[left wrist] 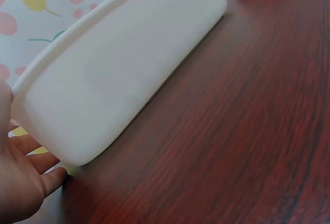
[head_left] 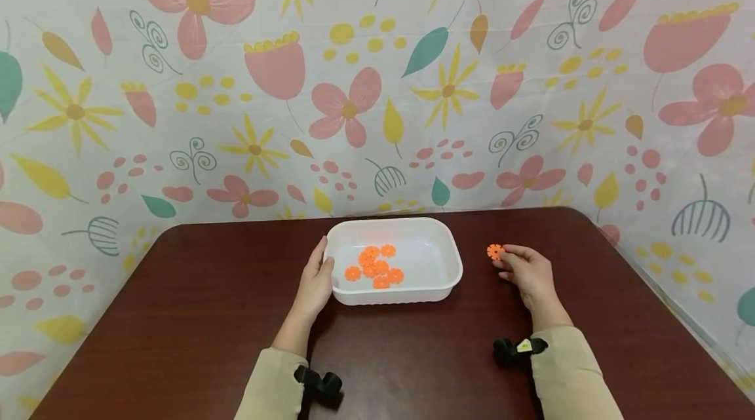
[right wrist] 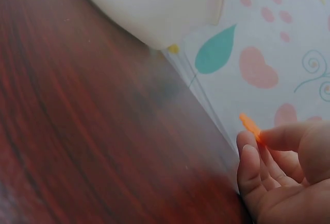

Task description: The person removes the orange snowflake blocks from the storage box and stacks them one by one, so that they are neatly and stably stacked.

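Note:
A white plastic tub point(head_left: 413, 295) stands on the table, with several orange flower-shaped plastic discs point(head_left: 381, 268) lying inside, mostly in its left half. At the tub's left end, my left hand point(head_left: 314, 284) holds the side, thumb by the rim and fingers along the outer wall; the left wrist view shows those fingers point(left wrist: 44, 161) at the lower corner. Off to the right of the tub, my right hand point(head_left: 529, 276) pinches one orange notched disc point(head_left: 495, 251) between thumb and fingertips. The right wrist view shows this disc edge-on, above the table's far edge.
The dark brown wooden table point(head_left: 413, 361) has rounded far corners. Behind it hangs a white cloth point(head_left: 354, 164) printed with flowers and leaves. Black wrist cameras point(head_left: 321, 386) are strapped over both light sleeves.

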Action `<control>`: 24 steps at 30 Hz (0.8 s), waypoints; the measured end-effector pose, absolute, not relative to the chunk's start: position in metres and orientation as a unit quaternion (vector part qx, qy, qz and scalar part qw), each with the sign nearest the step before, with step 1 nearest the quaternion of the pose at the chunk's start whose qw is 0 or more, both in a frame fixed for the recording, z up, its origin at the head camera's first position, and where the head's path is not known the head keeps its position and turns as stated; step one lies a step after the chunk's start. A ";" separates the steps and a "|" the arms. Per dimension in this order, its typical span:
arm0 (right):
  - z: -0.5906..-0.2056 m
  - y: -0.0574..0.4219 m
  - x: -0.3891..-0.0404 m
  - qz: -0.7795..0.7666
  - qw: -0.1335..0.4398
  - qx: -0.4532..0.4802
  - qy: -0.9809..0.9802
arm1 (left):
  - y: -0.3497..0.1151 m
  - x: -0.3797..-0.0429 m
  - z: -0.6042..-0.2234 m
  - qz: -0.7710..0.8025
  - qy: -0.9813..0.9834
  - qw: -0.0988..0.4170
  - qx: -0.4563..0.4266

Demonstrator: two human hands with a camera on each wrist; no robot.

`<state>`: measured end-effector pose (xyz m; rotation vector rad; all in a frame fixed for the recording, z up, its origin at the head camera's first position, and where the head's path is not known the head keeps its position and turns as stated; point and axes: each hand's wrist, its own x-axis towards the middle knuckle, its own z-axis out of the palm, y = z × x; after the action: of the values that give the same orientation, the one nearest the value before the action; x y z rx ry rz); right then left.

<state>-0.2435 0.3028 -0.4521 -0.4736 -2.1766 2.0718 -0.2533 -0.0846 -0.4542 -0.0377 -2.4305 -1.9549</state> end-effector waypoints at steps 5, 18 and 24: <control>-0.452 0.303 -0.244 0.671 0.054 -0.164 -0.721 | -0.085 -0.254 -0.453 -0.627 -0.779 0.008 -0.009; -0.451 0.302 -0.242 0.657 0.049 -0.176 -0.732 | -0.086 -0.253 -0.455 -0.626 -0.779 0.013 -0.013; -0.452 0.303 -0.240 0.649 0.047 -0.183 -0.737 | -0.086 -0.254 -0.457 -0.635 -0.772 0.008 -0.014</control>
<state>-0.2405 0.3029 -0.4522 -0.5572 -2.2486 1.9813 -0.2545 -0.0856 -0.4572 -0.0428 -2.4138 -1.9837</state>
